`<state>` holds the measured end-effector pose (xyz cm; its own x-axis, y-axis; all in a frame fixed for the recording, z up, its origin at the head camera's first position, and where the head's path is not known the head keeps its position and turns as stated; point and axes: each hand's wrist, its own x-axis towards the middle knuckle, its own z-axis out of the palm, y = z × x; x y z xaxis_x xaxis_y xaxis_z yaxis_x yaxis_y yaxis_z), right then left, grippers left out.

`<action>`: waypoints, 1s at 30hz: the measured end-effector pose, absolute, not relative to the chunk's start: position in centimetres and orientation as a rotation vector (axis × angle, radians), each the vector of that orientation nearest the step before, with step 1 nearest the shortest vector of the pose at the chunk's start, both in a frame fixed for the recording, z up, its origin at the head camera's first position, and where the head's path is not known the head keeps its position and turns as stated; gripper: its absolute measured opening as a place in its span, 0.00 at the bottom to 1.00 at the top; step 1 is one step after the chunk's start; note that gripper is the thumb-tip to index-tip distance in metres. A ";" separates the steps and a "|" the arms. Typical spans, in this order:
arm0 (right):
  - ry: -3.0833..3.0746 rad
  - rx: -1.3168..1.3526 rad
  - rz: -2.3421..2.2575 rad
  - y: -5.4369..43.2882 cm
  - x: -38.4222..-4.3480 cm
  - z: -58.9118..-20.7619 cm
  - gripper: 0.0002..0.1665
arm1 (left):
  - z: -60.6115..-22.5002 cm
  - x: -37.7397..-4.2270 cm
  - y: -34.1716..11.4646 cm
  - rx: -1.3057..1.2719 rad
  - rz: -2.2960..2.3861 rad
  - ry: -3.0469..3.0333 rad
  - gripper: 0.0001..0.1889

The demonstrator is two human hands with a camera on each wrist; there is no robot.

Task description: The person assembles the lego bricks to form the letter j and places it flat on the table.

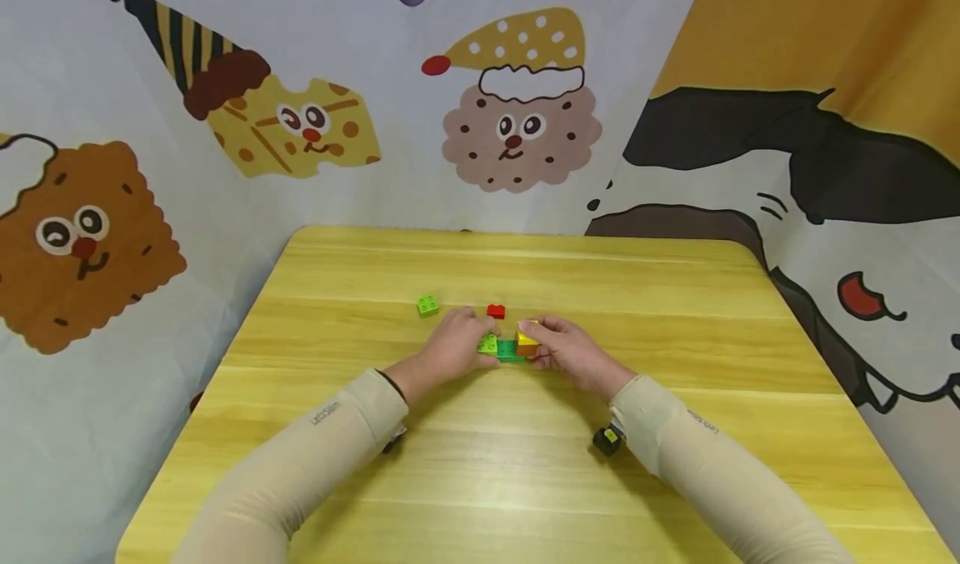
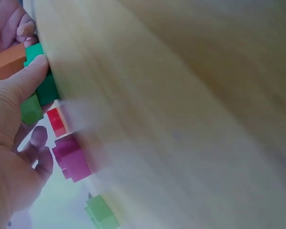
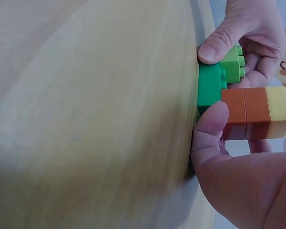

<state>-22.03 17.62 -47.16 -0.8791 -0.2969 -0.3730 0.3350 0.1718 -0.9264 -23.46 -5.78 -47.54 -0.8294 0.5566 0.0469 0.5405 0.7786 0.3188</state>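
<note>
A dark green building brick point(image 3: 209, 88) lies low on the table as a base. A light green brick point(image 3: 232, 65) is stacked on its left end. On its right end stands a tower of two brown bricks point(image 3: 244, 113) with a yellow brick point(image 3: 278, 111) on top. My left hand point(image 1: 461, 339) grips the base's left end, its thumb point(image 3: 211, 51) on the near side. My right hand point(image 1: 568, 349) holds the tower, thumb point(image 3: 214, 117) low at the brown brick's corner and a finger at the yellow brick. The far-side fingers are partly hidden.
Behind the hands lie a loose red brick point(image 1: 496, 311) and a loose light green brick point(image 1: 427, 306). A magenta brick point(image 2: 73, 159) shows between them in the left wrist view, hidden in the head view. A patterned cloth point(image 1: 405, 197) hangs behind the wooden table point(image 1: 480, 481).
</note>
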 end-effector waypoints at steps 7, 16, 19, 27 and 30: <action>1.968 0.048 -1.760 17.6 -22.0 -47.2 0.37 | -47.6 -23.6 -5.7 0.876 0.483 2.914 0.27; 1.949 0.075 -1.782 17.5 -22.0 -47.1 0.35 | -47.3 -23.5 -5.6 0.851 0.497 2.901 0.27; 1.954 0.075 -1.780 17.6 -21.9 -47.1 0.36 | -47.3 -23.4 -5.6 0.856 0.498 2.897 0.27; 1.976 0.079 -1.767 17.5 -21.9 -47.3 0.38 | -47.1 -23.1 -5.6 0.863 0.495 2.887 0.29; 1.988 0.072 -1.760 17.6 -21.9 -47.4 0.37 | -47.1 -22.9 -5.8 0.893 0.496 2.873 0.36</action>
